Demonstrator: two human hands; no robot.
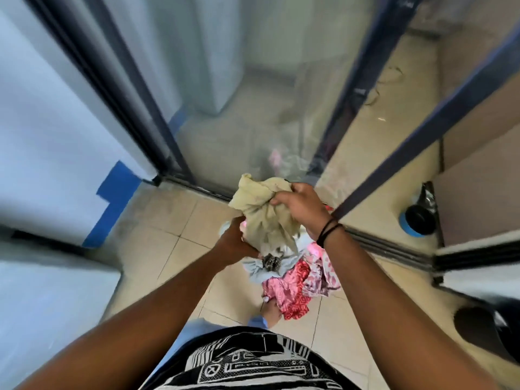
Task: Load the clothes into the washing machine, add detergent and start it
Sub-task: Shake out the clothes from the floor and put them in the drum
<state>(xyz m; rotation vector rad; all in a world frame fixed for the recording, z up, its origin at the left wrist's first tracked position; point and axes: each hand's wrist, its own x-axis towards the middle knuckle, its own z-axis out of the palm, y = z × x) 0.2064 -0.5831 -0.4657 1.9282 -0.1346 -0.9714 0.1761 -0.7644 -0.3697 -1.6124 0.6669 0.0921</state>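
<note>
A bundle of clothes (270, 220) hangs in front of me, held in both hands above the tiled floor. A beige garment is on top, with pale blue, pink and red patterned pieces (295, 291) drooping below. My left hand (235, 240) grips the bundle from the lower left. My right hand (301, 204) clutches the beige cloth from the upper right; dark bands circle its wrist. Behind the glass door stands a white appliance (219, 66), blurred, possibly the washing machine.
A sliding glass door (253, 122) with dark frames (132, 99) stands straight ahead, its track (197, 187) on the floor. A blue-rimmed dark container (419, 220) sits at the right. A dark round object (478, 330) is at lower right. White and blue wall (56, 136) at left.
</note>
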